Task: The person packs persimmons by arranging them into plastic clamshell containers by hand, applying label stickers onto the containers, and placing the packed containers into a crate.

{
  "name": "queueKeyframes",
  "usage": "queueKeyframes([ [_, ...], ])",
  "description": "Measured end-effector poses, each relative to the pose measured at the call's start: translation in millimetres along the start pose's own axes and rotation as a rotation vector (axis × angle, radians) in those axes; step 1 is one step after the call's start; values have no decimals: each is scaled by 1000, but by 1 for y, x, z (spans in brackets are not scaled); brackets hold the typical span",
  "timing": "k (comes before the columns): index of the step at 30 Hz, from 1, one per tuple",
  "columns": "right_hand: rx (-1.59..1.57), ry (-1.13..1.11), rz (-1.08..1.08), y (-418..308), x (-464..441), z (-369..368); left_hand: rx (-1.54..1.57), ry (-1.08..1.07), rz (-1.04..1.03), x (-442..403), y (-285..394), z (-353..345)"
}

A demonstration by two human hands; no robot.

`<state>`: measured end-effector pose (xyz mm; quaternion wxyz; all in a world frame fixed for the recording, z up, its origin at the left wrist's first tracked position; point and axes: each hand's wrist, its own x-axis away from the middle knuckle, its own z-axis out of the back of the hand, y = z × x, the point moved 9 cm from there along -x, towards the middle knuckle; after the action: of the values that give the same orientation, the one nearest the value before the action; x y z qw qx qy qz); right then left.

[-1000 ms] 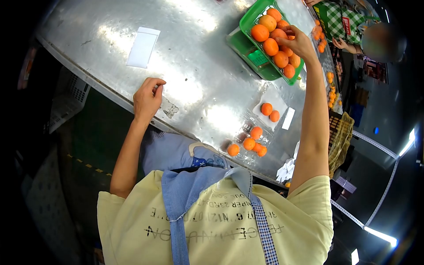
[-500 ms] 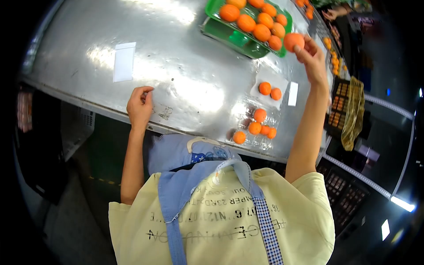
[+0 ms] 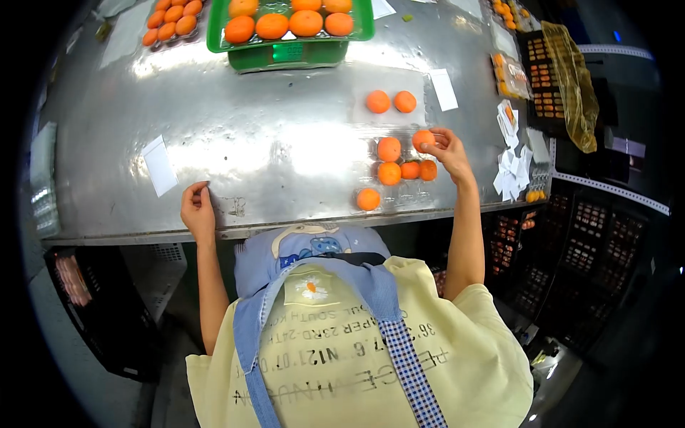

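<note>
We stand at a broad metal table (image 3: 118, 196) that fills most of the frame. At the upper centre sits a green basket (image 3: 314, 55), with rows of mandarins (image 3: 307, 23) across its top. A yellow mesh sheet (image 3: 571, 85) hangs at the upper right. Right of centre lies a clear plastic tray (image 3: 410, 187), with a cluster of four mandarins (image 3: 389, 173) in it; another mandarin (image 3: 368, 199) is near its lower left, and we cannot tell whether it is inside. Our right hand (image 3: 448, 153), right of centre, grips a single mandarin (image 3: 422, 140) between thumb and fingers at the tray's upper right. Our left hand (image 3: 198, 208) is near the table's edge at left centre, fingers curled; we cannot tell whether they close fully. Just beside it, to the upper left, lies a white paper slip (image 3: 160, 165). Above the tray, two mandarins (image 3: 377, 101) sit close together.
</note>
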<state>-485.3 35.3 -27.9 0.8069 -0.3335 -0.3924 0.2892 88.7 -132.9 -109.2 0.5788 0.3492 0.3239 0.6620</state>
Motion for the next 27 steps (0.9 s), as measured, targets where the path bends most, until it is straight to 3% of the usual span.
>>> queueKeyframes([
  [2, -20, -34, 6, 10, -3, -13, -21, -4, 1, -1, -2, 0],
  [7, 320, 9, 29, 4, -1, -24, 42, -17, -26, -1, -9, -1],
  [13, 731, 354, 425, -33, 33, -21, 50, -26, -33, -2, -8, -3],
  [16, 471, 197, 542, -55, 67, -52, 51, -25, -34, -2, -12, -2],
  [18, 655, 38, 729, -63, 99, -95, 45, -17, -33, -3, -14, 0],
  [20, 735, -149, 618, -49, 119, -128, 32, -11, -32, -3, -12, -1],
  [27, 759, -106, 672, -32, 130, -144, 40, -5, -57, -3, -10, -2],
])
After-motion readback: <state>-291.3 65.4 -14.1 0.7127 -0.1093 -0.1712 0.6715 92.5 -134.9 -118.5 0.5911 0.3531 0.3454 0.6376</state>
